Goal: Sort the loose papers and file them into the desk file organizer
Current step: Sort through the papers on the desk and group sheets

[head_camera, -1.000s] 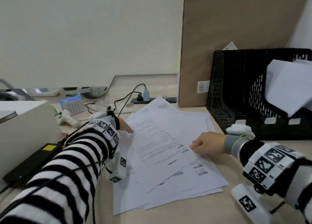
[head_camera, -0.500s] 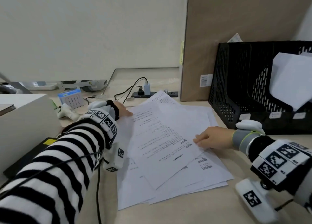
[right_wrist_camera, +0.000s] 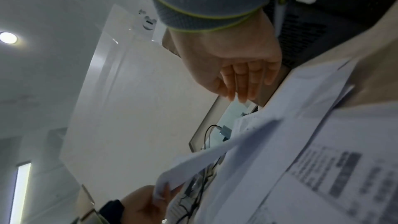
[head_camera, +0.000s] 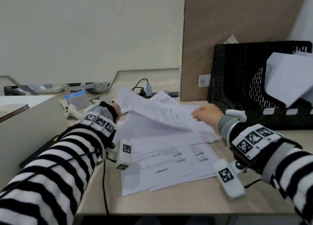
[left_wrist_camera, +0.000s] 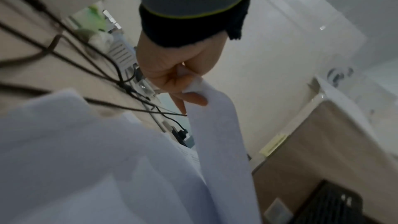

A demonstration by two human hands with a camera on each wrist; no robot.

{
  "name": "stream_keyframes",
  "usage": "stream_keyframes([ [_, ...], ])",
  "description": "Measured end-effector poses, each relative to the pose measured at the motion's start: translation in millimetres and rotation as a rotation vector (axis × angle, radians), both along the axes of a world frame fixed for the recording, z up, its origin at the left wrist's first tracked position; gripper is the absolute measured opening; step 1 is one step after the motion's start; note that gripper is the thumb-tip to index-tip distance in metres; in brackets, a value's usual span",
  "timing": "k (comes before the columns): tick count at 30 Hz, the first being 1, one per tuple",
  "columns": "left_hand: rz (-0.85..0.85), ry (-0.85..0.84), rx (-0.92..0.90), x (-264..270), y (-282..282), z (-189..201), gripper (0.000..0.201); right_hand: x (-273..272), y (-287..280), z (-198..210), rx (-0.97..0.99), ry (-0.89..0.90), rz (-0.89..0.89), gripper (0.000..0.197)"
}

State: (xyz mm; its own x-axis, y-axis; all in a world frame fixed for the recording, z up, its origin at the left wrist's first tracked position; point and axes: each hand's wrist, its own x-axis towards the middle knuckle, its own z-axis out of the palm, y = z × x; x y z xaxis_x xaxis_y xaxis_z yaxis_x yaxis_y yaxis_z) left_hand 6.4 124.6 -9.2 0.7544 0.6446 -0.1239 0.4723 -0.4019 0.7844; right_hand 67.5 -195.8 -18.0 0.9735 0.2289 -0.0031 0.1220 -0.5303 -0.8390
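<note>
A loose pile of printed white papers (head_camera: pixel 171 163) lies on the desk in front of me. My left hand (head_camera: pixel 116 111) pinches the left edge of one sheet (head_camera: pixel 152 111) and holds it lifted and curved above the pile; the left wrist view shows thumb and fingers (left_wrist_camera: pixel 172 83) closed on that sheet (left_wrist_camera: pixel 217 125). My right hand (head_camera: pixel 205 114) hovers at the sheet's right edge with fingers (right_wrist_camera: pixel 247 81) straight and together, holding nothing. The black mesh file organizer (head_camera: pixel 237 75) stands at the right, with white paper (head_camera: pixel 288 78) in one slot.
A tall cardboard box (head_camera: pixel 237 29) leans behind the organizer. A power strip with charger and cables (head_camera: pixel 147 90) lies beyond the papers. A white box (head_camera: pixel 28 119) stands at the left, a small blue box (head_camera: pixel 77 99) behind it. The desk's front edge (head_camera: pixel 169 213) is near me.
My left hand has lifted the top sheet off the pile by its left edge. My right hand has come off the paper and risen slightly toward the organizer.
</note>
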Motion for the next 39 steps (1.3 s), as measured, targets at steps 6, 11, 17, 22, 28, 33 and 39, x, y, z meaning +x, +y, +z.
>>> stream_keyframes([
  [6, -0.151, -0.334, -0.947, -16, -63, -4, 0.007, -15, 30, 10, 0.303, 0.443, 0.145, 0.048],
  [11, -0.452, -0.064, -0.874, -31, -107, -10, 0.014, -16, 40, 5, 0.550, 0.568, 0.076, 0.034],
  [17, -0.220, -0.225, -0.931, -30, -100, -16, 0.020, 0, 23, -10, 0.410, 0.371, -0.009, 0.019],
  [22, -0.091, -0.218, -0.989, -33, -76, -16, 0.014, 10, 7, -12, 0.381, 0.377, 0.059, 0.035],
  [28, -0.138, -0.217, -0.907, -24, -70, -22, 0.030, 17, 17, -6, 0.533, 0.301, 0.044, 0.026],
  [33, -0.057, -0.360, -0.910, -19, -53, -23, 0.027, 33, 7, -5, 0.655, 0.365, -0.034, 0.020],
  [39, -0.042, -0.387, -0.856, -17, -43, -34, 0.019, 44, 16, -8, 0.390, 0.270, -0.123, 0.008],
])
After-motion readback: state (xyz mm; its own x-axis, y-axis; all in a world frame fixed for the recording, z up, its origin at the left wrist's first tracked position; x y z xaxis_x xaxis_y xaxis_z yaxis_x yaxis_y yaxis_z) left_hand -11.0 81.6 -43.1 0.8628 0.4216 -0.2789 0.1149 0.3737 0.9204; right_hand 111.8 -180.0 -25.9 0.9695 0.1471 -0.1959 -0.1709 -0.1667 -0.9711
